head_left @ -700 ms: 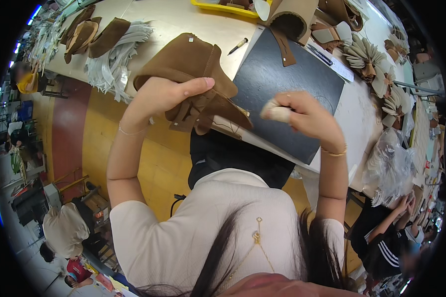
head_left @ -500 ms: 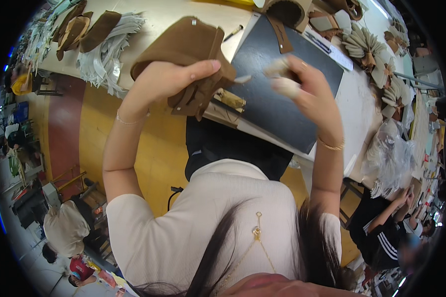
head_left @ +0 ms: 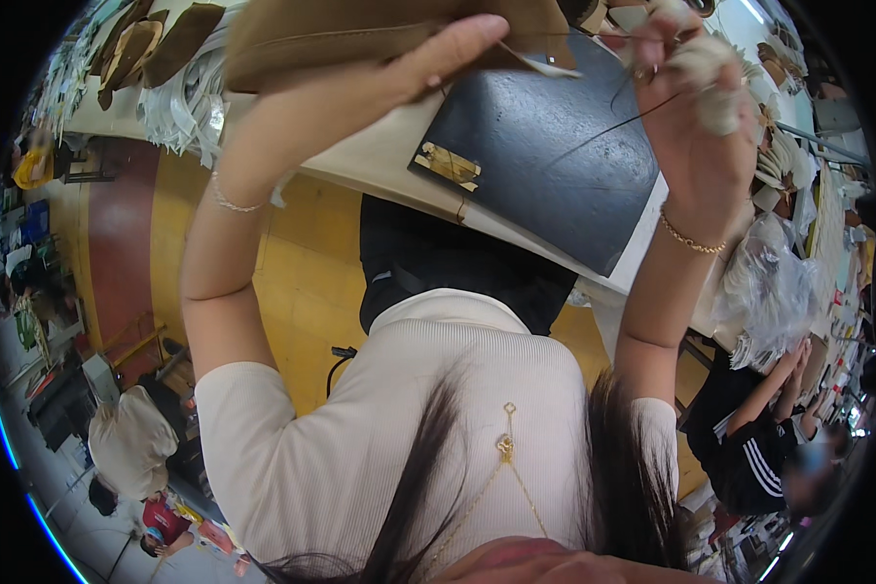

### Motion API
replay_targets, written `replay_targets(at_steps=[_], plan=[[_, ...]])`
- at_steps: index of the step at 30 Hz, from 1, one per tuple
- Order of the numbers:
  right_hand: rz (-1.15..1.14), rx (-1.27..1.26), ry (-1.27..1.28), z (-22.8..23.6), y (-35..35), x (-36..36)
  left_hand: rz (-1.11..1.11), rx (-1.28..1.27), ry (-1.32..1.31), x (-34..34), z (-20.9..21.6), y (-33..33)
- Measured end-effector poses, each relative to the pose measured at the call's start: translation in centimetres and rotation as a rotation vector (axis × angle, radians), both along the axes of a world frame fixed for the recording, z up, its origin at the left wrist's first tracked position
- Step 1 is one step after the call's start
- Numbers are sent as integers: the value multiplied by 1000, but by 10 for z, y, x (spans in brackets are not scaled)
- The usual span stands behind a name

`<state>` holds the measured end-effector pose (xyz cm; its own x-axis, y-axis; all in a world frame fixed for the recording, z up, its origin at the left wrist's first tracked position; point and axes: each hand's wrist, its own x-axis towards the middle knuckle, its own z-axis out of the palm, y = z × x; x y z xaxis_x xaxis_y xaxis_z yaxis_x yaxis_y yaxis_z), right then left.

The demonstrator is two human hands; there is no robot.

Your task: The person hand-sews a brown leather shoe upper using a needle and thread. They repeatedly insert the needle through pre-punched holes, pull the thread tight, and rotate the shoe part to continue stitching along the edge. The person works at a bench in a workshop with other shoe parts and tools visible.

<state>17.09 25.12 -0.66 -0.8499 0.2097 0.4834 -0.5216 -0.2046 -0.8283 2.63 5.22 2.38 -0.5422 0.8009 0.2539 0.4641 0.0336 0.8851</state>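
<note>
My left hand [head_left: 423, 63] is closed round a brown leather piece [head_left: 331, 39] with a stitched edge, held up above the near side of the table. Its thumb lies along the leather, and the far part of the piece runs out of the picture. To the right my raised right hand [head_left: 696, 136] is closed, with pale wraps [head_left: 712, 83] on some fingers. A dark thread [head_left: 613, 127] trails from it over the black mat, and another strand runs toward the leather. Blur hides whether a needle is in the fingers.
Below the hands lies a black mat [head_left: 545, 117] with a taped patch [head_left: 448, 165] at its near left corner. More brown leather pieces [head_left: 180, 44] and pale strips [head_left: 180, 112] sit at left. A clear plastic bag [head_left: 774, 273] is at right, near a seated person [head_left: 749, 448].
Both hands have moved up and away from me. My right hand has swung outward to the right, drawing thread away from the leather. The leather has tilted and moved partly out of view.
</note>
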Motion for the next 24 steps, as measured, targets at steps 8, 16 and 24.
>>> replay_targets(at_steps=[8,16,24], plan=[[474,-657,29,3,0,6,-163,-436,-487,17,-3,0],[220,-481,-122,12,-15,48,-356,-392,-459,32,-15,-9],[-26,-279,-320,18,-18,68,-512,-462,-553,36,-19,-12]])
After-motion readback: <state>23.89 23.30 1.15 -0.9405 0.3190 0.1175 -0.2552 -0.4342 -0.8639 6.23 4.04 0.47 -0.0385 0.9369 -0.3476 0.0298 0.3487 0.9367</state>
